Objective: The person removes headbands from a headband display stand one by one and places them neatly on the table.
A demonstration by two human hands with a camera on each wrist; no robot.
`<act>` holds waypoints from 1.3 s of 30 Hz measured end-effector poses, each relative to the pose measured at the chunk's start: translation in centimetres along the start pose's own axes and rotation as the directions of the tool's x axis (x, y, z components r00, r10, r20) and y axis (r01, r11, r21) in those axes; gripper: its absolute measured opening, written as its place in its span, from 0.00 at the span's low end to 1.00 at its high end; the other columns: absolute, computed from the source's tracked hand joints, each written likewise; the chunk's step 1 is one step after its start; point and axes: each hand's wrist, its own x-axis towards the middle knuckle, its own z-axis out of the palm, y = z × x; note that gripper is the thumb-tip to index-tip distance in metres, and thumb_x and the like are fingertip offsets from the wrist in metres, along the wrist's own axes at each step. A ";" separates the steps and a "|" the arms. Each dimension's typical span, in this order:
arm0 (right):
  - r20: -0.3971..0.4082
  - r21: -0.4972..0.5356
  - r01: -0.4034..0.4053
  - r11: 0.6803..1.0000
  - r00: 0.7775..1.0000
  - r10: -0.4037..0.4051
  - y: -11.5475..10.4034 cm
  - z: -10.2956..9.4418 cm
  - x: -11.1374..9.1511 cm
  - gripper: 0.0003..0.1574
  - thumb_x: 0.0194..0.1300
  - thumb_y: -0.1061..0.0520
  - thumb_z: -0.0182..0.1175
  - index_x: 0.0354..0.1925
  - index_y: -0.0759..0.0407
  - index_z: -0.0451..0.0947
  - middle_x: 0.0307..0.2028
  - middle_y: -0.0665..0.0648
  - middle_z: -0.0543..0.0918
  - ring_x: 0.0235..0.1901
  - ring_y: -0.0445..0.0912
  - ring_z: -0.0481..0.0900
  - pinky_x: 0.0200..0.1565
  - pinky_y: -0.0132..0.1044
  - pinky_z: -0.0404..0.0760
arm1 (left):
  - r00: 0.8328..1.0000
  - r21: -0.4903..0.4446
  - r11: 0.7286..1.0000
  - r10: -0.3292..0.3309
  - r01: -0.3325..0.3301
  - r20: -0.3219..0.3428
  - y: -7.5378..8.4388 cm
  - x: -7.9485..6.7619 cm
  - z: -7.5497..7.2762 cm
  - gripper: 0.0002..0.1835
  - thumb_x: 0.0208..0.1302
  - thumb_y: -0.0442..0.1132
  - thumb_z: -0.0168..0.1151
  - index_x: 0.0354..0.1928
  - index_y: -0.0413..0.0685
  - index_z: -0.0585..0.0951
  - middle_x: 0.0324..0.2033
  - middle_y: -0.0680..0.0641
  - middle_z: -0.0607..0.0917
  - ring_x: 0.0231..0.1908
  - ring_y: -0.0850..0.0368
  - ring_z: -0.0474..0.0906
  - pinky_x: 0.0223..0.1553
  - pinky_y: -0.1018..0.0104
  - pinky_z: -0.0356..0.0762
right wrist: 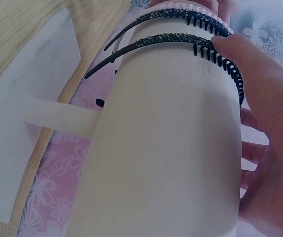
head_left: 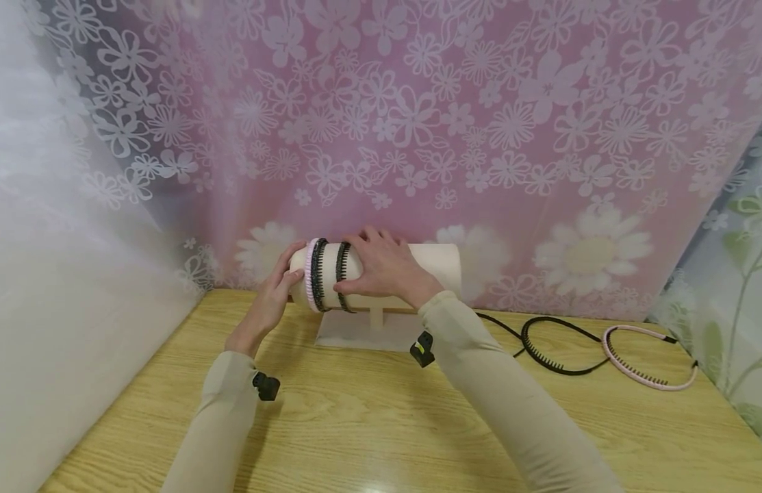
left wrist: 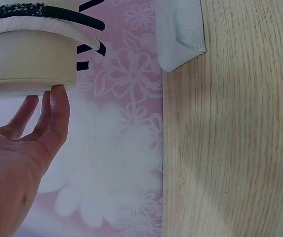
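A cream headband stand point(head_left: 436, 267) has a padded horizontal roll on a post. My left hand point(head_left: 271, 298) holds the roll's left end, fingertips against its edge in the left wrist view. Near that end sit a pink headband point(left wrist: 20, 23) and a black glittery toothed headband point(head_left: 317, 277), side by side. Farther right along the roll is a second black glittery headband point(right wrist: 168, 38) with comb teeth. My right hand point(head_left: 389, 268) spans the roll from above, its thumb on this second headband; the other fingers reach behind the roll, partly hidden.
The stand's flat pale base point(head_left: 350, 332) rests on the wood-grain table point(head_left: 356, 418). At right lie a black toothed headband point(head_left: 556, 370), a pink one point(head_left: 648, 381) and another black band point(head_left: 498, 322), partly behind my right sleeve. A pink floral curtain point(head_left: 510, 137) hangs behind.
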 end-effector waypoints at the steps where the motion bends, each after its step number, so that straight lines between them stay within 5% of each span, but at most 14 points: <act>1: 0.001 -0.001 -0.002 1.000 1.000 0.002 0.0 -0.1 0.0 0.57 0.56 0.23 0.67 0.75 0.44 0.64 0.67 0.57 0.70 0.67 0.57 0.69 0.65 0.63 0.69 | 1.000 -0.002 1.000 0.000 0.000 0.001 0.0 0.0 0.0 0.29 0.81 0.60 0.39 0.80 0.77 0.54 0.75 0.46 0.66 0.58 0.39 0.76 0.50 0.46 0.81; 15: 0.006 -0.006 -0.009 1.000 1.000 0.009 0.9 -0.7 -0.7 0.58 0.56 0.24 0.67 0.76 0.45 0.62 0.67 0.58 0.71 0.66 0.57 0.70 0.65 0.64 0.70 | 1.000 -0.005 1.000 0.012 -0.012 -0.006 0.5 0.1 0.0 0.29 0.81 0.60 0.40 0.80 0.76 0.54 0.76 0.47 0.65 0.59 0.39 0.76 0.48 0.50 0.81; 39: -0.013 0.009 -0.006 1.000 1.000 0.006 2.4 -0.9 -2.2 0.58 0.55 0.25 0.68 0.76 0.47 0.63 0.66 0.58 0.72 0.67 0.59 0.69 0.69 0.65 0.64 | 1.000 0.001 1.000 -0.002 0.002 -0.006 0.2 -0.1 0.1 0.29 0.81 0.59 0.39 0.80 0.77 0.54 0.76 0.46 0.65 0.60 0.38 0.75 0.51 0.43 0.81</act>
